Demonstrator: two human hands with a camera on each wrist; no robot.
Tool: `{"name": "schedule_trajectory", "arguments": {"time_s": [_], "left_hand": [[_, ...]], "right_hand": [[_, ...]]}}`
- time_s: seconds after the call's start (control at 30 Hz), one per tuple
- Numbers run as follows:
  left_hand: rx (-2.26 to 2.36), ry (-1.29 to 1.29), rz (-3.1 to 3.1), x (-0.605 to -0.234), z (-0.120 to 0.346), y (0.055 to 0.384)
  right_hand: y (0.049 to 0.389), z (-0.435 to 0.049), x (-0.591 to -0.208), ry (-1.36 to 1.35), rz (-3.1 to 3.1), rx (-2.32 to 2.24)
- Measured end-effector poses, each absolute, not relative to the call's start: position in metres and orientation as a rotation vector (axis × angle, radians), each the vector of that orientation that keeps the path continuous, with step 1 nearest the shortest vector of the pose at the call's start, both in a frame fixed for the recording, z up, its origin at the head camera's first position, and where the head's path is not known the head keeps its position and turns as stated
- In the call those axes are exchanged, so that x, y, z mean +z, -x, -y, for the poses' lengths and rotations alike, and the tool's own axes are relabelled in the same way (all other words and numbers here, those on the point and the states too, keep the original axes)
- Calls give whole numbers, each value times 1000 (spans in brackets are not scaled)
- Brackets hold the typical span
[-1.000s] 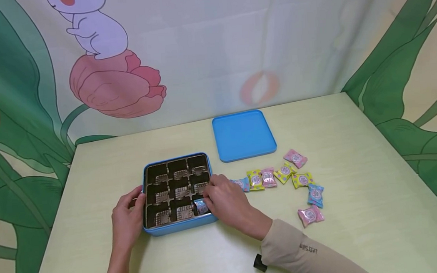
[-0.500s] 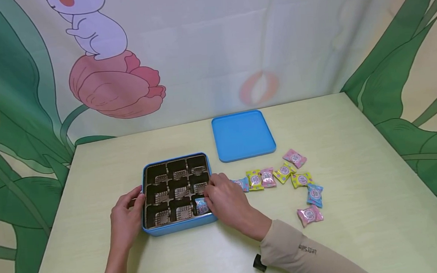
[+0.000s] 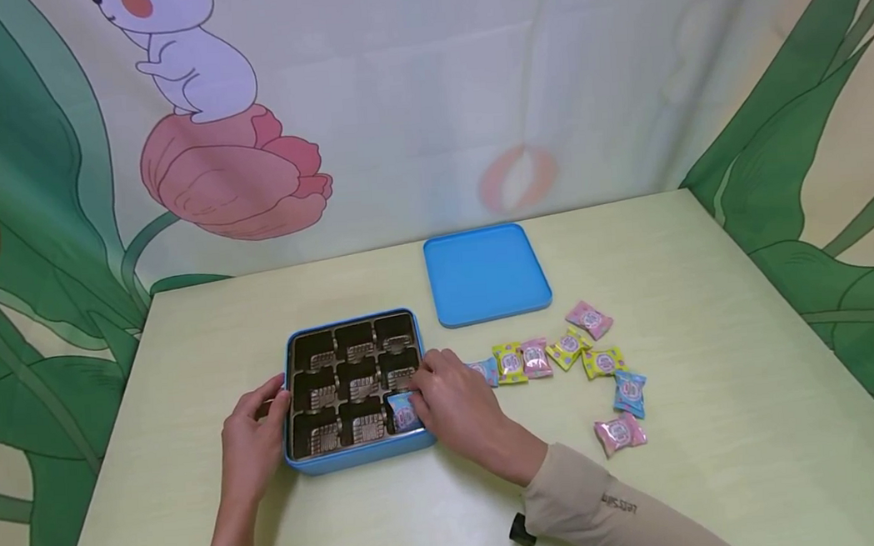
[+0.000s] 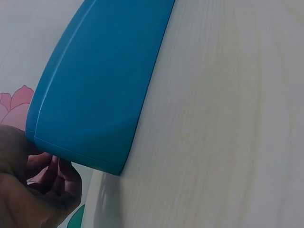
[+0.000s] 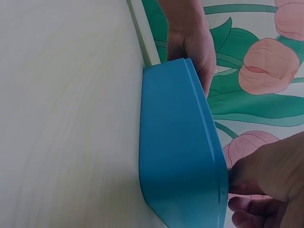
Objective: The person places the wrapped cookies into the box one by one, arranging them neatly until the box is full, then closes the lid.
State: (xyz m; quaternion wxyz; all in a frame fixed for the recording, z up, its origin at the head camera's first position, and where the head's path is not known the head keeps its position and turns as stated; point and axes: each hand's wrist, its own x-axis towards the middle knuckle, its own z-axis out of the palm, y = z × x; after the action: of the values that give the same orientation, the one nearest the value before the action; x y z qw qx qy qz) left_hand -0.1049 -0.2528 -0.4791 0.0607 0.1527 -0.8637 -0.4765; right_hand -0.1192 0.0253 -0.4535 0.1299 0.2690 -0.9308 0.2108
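Observation:
A blue box (image 3: 358, 457) with a dark divided insert stands on the table. My left hand (image 3: 253, 439) holds the box's left side, thumb at the rim; in the left wrist view its fingers (image 4: 71, 183) are curled against the wall. My right hand (image 3: 460, 405) reaches over the right rim into the front right compartment. There it pinches a small blue wrapped candy (image 3: 403, 413), which lies tilted and is partly covered by the fingers. The right wrist view shows the thumb and fingers at the rim, with the candy hidden behind the wall.
A blue lid (image 3: 487, 274) lies behind and right of the box. Several wrapped candies in pink (image 3: 620, 434), yellow (image 3: 511, 363) and blue (image 3: 630, 393) are spread in a curve right of the right hand. A printed curtain (image 3: 411, 99) hangs behind the table.
The blue candy has shifted and tilted slightly within the front right compartment under my right fingers. My left hand stays at the box's left side.

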Motion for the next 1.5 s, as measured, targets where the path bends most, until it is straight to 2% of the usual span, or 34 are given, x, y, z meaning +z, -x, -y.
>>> {"name": "schedule_trajectory", "arguments": {"time_s": [0.63,1.5], "left_hand": [[-1456,-462,2606,-479,253,103],[-1467,-431,2612,-480,253,103]], "right_hand": [[147,-72,-441,-441,2769,846],[162,-88,-467,-483,2918,780]]}}
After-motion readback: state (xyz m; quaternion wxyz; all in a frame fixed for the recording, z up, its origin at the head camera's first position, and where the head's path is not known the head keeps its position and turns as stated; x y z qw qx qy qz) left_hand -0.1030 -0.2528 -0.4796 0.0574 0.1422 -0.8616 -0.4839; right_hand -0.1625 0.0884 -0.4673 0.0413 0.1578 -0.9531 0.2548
